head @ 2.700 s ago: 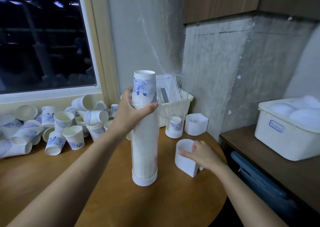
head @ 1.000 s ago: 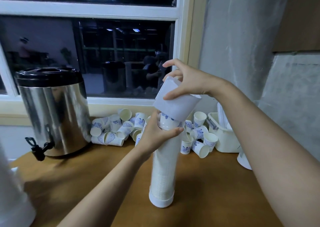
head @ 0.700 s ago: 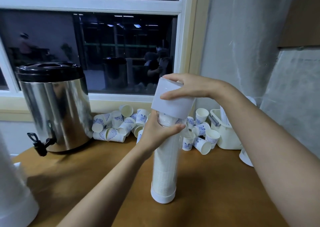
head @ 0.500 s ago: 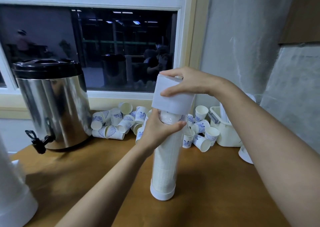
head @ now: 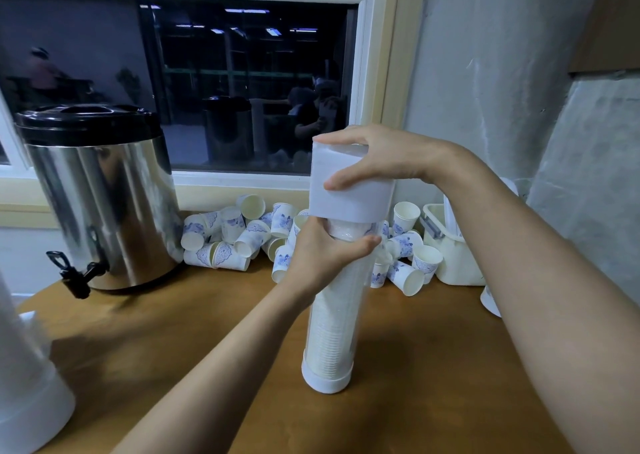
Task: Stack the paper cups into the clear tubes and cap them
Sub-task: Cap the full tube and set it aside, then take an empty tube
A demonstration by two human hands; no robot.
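Step in hand: capping. Upright near the middle of the table (head: 433, 367): clear tube (head: 334, 308), packed with nested cups (head: 329, 339) from white base cap (head: 327, 381) up to the mouth, rim of topmost cup showing just under the top cap (head: 349, 197). White top cap set over the mouth, hiding the uppermost part of the tube; lower edge just above the left hand (head: 320, 254). Grip of left hand: wrapped round the tube right below the cap, thumb across the front, steadying. Grip of right hand (head: 377, 157): over the top cap from above and the right, fingers curled across the top, thumb on the front wall, grasping it. Judged: cap on, maybe not fully home; depth of seating unreadable through the opaque wall. Next move, by judgement: push straight down along the tube with the right, hold firm with the left, keep base flat on the table; then let go and check for a snug fit. Risks: topmost cup jamming under the cap, tall tube tipping. Outward: heap of loose cups (head: 239, 238) behind the tube below the window (head: 207, 82), many on their sides, so more stacking left. White bin (head: 457, 263) right of the heap, by the wall. Steel urn (head: 100, 193) with black lid and tap at left, well apart from the tube. White object (head: 24, 384) at lower left edge, unidentified.
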